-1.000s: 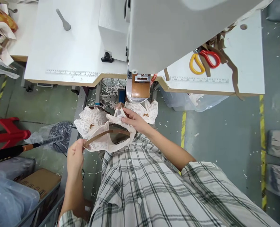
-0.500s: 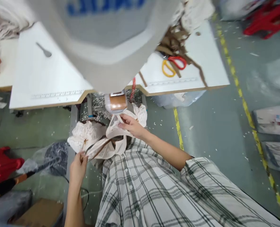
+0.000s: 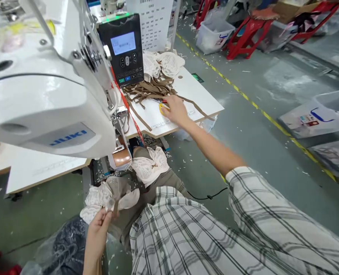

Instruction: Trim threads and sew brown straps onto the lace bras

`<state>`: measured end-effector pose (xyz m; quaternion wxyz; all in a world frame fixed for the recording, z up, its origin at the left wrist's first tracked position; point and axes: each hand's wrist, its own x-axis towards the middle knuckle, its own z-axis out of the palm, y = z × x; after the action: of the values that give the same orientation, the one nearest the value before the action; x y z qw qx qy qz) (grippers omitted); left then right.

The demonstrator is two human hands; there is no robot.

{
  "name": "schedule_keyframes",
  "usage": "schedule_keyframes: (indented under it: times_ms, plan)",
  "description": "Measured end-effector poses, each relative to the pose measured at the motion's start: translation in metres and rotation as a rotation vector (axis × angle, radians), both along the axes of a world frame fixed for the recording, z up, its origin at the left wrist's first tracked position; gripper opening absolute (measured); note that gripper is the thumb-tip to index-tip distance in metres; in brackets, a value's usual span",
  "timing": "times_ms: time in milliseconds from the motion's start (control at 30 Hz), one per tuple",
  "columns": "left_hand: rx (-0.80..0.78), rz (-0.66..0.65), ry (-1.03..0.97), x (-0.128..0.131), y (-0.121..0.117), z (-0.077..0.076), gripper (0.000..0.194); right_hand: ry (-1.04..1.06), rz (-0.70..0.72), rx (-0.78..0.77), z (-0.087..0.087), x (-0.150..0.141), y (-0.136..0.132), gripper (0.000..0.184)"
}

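Note:
My left hand [image 3: 99,225] is low at the left, thumb and fingers pinched on a white lace bra [image 3: 129,199] with a brown strip hanging at the pinch. Over on the table's right part, my right hand [image 3: 175,110] closes around the scissors [image 3: 161,110]; yellow and red bits of their handles show by the fingers. Brown fabric strips [image 3: 154,89] lie in a tangle just behind that hand. A second white lace bra [image 3: 149,170] rests on my lap, below the sewing machine's brown-covered arm end [image 3: 121,157].
A white sewing machine [image 3: 43,107] fills the upper left, with a control panel [image 3: 123,49] beside it. More lace bras [image 3: 169,64] sit behind the strips. Clear plastic bins [image 3: 315,114] and red stools [image 3: 248,34] stand on the floor to the right.
My right hand has let go of the bra and moved up and right onto the scissors on the table. My left hand keeps its pinch. The view has swung to the right.

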<state>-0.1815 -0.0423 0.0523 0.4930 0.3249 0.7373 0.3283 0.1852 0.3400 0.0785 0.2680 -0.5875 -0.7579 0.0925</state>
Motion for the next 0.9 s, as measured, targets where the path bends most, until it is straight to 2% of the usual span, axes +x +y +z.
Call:
schedule_keyframes:
  times_ms: [100,233,333,433,567,600,767,900]
  plan:
    - [0.186,0.243,0.019,0.025,0.026,0.008,0.044,-0.304,-0.057,-0.202,0.009,0.010,0.026,0.055]
    - [0.358,0.448,-0.222,0.053,0.056,0.020,0.043,-0.427,-0.049,-0.225,0.011,0.005,0.015,0.052]
    - [0.397,0.484,-0.354,0.065,0.068,0.026,0.041,-0.518,-0.089,-0.182,0.010,0.001,0.004,0.049]
    - [0.415,0.487,-0.376,0.074,0.071,0.026,0.037,-0.557,-0.108,-0.256,0.010,0.000,-0.001,0.047]
    - [0.468,0.519,-0.377,0.078,0.069,0.026,0.030,-0.541,-0.165,-0.244,0.011,0.007,-0.006,0.081]
    - [0.476,0.521,-0.380,0.079,0.068,0.026,0.028,-0.525,-0.177,-0.231,0.012,0.010,-0.010,0.084]
    - [0.482,0.513,-0.363,0.080,0.067,0.030,0.023,-0.416,-0.179,-0.179,0.026,0.037,-0.057,0.046]
    - [0.466,0.535,-0.351,0.082,0.068,0.028,0.023,-0.288,-0.133,-0.207,0.036,0.060,-0.116,0.049]
